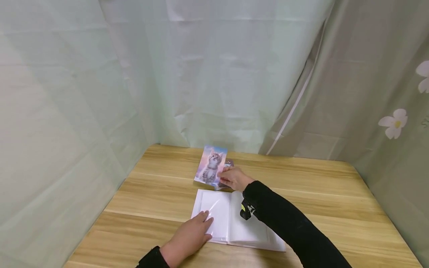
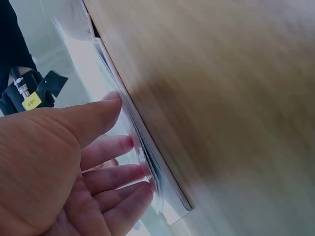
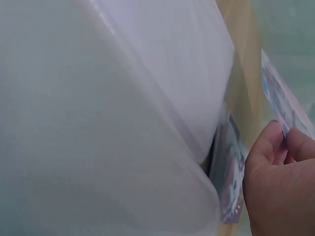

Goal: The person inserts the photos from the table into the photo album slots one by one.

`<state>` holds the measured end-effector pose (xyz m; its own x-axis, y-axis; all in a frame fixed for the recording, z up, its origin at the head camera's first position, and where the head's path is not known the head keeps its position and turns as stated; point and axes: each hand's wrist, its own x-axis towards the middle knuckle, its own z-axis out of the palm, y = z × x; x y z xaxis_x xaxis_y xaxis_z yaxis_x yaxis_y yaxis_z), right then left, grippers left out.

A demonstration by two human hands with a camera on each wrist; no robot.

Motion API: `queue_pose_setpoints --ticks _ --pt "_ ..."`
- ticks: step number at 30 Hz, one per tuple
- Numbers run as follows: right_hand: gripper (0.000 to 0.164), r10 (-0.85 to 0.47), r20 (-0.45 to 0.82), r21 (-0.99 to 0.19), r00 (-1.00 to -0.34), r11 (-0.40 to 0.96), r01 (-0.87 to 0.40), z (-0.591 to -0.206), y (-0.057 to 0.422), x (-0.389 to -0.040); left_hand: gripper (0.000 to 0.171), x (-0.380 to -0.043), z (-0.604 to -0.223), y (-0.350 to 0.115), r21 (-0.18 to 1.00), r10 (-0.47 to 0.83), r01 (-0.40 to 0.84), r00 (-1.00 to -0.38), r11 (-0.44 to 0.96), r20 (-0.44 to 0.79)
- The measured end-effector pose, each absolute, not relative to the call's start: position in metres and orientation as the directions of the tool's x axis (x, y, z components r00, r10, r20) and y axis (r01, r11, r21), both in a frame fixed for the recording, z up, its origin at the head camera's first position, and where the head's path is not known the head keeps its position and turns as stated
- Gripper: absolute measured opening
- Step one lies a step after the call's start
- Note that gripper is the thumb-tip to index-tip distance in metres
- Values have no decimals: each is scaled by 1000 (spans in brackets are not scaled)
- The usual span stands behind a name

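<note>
An open photo album (image 1: 216,206) with blank white pages in clear sleeves lies on the wooden table. My left hand (image 1: 188,237) rests with extended fingers on the left page, near its lower outer part. In the left wrist view, the fingertips lie along the edges of the pages. Beyond the album, my right hand (image 1: 236,178) pinches a kitten picture card (image 1: 209,163) between thumb and fingers at its edge. The card is tilted up from the table. Another picture (image 1: 229,163) lies partly hidden beneath it and the hand, close to the album's top edge.
The wooden table (image 1: 321,186) reaches back to pale hanging curtains (image 1: 218,74) on the left and behind. A greyer curtain with white flowers (image 1: 393,123) hangs on the right. My right sleeve (image 1: 288,219) crosses over the album's right page.
</note>
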<state>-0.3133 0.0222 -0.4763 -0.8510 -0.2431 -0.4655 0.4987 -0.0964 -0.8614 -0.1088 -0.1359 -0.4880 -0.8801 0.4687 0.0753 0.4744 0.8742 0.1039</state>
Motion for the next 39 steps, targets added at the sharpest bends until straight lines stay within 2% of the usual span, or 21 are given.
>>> queue_pose_setpoints --ticks 16,39 --pt "14 -210 -507 -844 -836 -80 531 -486 15 -312 46 -103 -488 -137 62 472 480 -874 875 113" --pt "16 -264 -512 -832 -818 -83 548 -487 -1 -305 47 -98 -485 -132 74 447 453 -890 888 84"
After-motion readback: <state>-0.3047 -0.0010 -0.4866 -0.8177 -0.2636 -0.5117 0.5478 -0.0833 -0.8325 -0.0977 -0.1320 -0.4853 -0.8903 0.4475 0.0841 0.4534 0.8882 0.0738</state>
